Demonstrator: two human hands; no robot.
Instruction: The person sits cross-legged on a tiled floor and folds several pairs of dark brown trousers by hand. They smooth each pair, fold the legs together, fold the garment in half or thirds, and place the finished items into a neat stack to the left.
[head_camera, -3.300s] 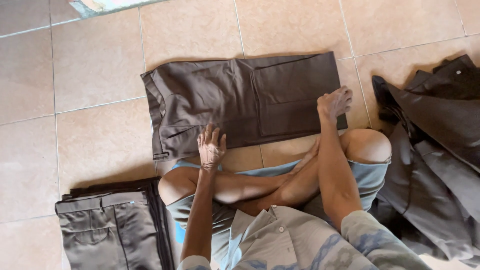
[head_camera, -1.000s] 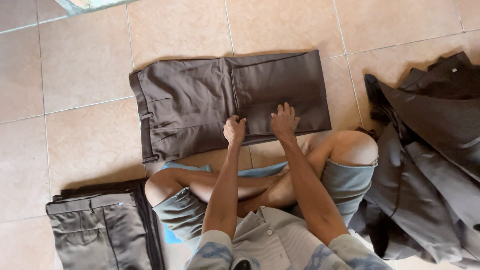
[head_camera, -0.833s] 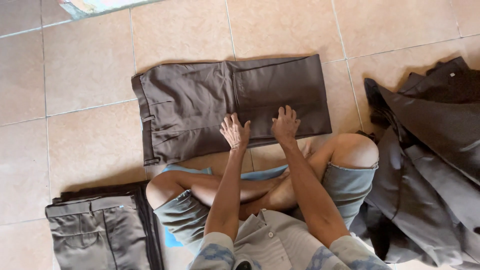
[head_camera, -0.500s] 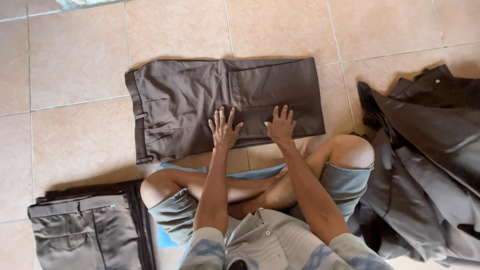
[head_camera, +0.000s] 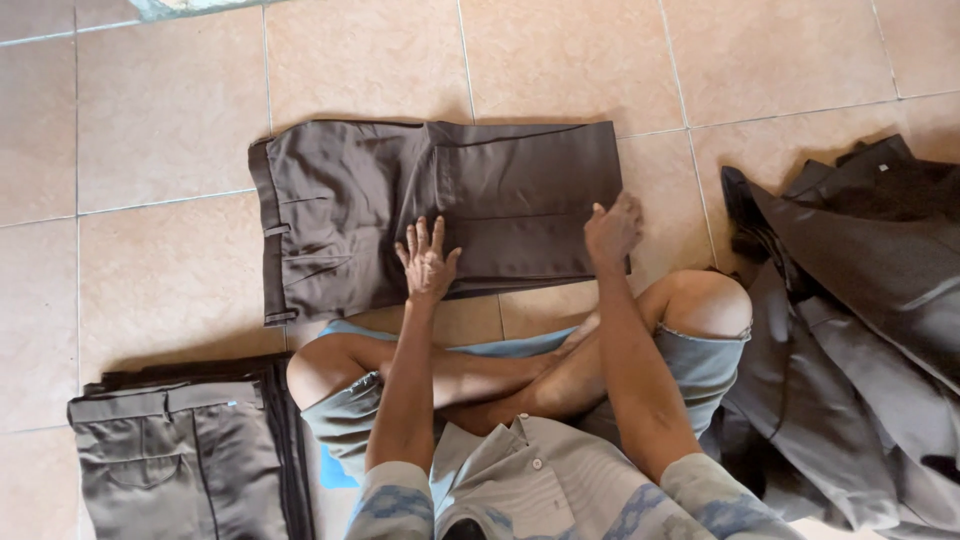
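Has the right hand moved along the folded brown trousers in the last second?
Yes. The right hand slid from the middle of the folded brown trousers out to their right end.

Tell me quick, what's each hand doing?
Left hand: open, flat on the folded brown trousers.
Right hand: curled at the trousers' right edge; grip cannot be told.
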